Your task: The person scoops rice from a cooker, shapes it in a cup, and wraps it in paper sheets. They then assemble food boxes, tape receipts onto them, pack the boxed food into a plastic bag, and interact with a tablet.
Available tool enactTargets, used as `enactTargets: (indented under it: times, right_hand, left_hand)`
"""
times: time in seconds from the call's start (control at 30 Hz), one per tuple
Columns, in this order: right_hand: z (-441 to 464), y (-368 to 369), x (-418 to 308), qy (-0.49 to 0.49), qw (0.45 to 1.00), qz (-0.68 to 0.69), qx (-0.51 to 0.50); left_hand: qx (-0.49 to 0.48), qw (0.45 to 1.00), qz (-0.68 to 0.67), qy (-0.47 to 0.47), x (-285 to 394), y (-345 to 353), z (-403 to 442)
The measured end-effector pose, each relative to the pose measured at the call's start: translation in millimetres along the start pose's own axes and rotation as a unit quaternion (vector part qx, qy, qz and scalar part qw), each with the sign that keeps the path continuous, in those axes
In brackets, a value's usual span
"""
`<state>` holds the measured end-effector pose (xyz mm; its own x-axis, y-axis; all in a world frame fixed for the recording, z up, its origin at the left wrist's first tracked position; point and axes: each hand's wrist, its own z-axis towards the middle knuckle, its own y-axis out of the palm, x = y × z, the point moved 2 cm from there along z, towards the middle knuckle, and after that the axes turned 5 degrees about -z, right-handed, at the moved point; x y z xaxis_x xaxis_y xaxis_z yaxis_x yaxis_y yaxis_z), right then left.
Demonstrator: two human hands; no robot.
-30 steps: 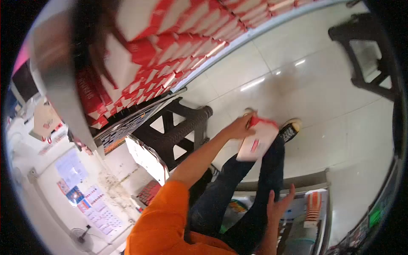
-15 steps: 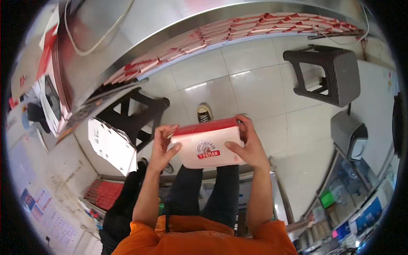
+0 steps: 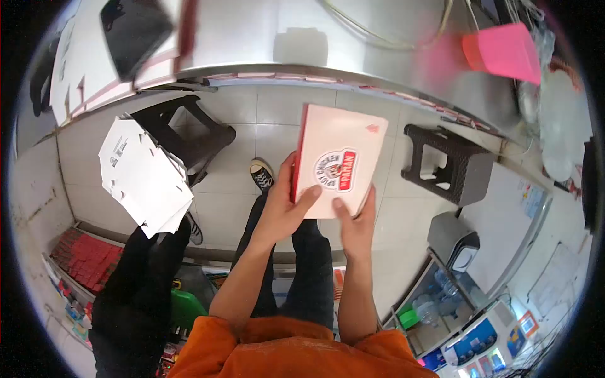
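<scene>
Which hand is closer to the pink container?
Right. The right hand is below and left of the pink container in the view; the left hand is even farther left. Both hold the box.

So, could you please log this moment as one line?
left hand: holds box; right hand: holds box; box: off counter, logo facing camera
</scene>
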<state>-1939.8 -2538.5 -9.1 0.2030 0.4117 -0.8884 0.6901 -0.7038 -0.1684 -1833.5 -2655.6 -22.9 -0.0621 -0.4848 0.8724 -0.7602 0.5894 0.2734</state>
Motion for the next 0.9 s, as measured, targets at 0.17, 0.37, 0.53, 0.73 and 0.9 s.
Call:
enactTargets:
  times: [0.17, 0.37, 0.53, 0.73, 0.9]
  right_hand:
    - [51.2, 19.8, -21.7, -0.067, 0.993, 0.09, 0.042]
    - [103.3, 51.0, -64.2, -0.09, 0.983, 0.157, 0.033]
    - [148.0, 74.8, -64.7, -0.189, 0.975, 0.117, 0.03]
    - [168.4, 79.6, -53.3, -0.199, 0.955, -0.063, 0.212]
    - [147.5, 90.6, -76.7, -0.189, 0.945, -0.146, 0.225]
  left_hand:
    - [0.009, 0.998, -0.056, -0.015, 40.9, -36.7, -4.9]
    - [0.116, 0.988, 0.091, -0.051, -15.7, -148.0, -88.7]
    - [0.236, 0.951, 0.153, -0.126, -91.7, -230.8, -193.3]
    - [0.335, 0.909, 0.026, -0.248, -154.4, -256.6, -285.6]
    - [0.321, 0.876, 0.033, -0.359, -189.3, -236.1, -350.2]
